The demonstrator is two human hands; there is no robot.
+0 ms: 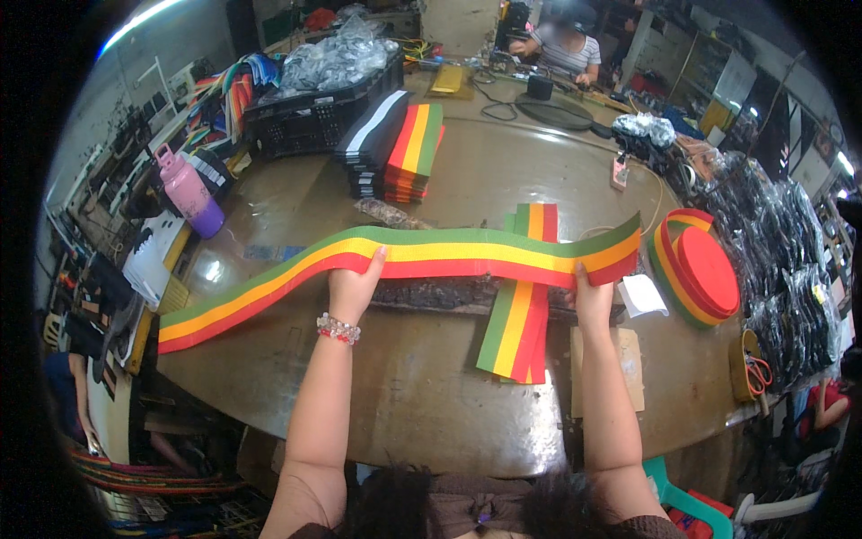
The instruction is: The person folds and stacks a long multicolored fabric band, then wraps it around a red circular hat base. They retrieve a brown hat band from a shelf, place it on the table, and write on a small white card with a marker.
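A long green, yellow and red striped webbing strap (pixel 467 254) stretches between my hands, its left end trailing down toward the table's left edge. My left hand (pixel 357 283) pinches its lower edge, thumb on top and fingers hidden underneath. Near the right end, my right hand (pixel 593 295) grips it the same way. Several cut straps (pixel 510 328) in the same colours lie crosswise beneath, over a dark, worn bar (pixel 422 295). To the right of my right hand stands a roll of striped webbing (pixel 709 271), beside a small white paper (pixel 643 296).
Stacks of black-and-white straps (pixel 370 135) and striped straps (pixel 415 148) sit toward the back. A black crate (pixel 314 112) is behind them. At left stands a pink-purple bottle (pixel 190 193); at right, orange-handled scissors (pixel 757 370). A person (pixel 566 49) sits at the far end.
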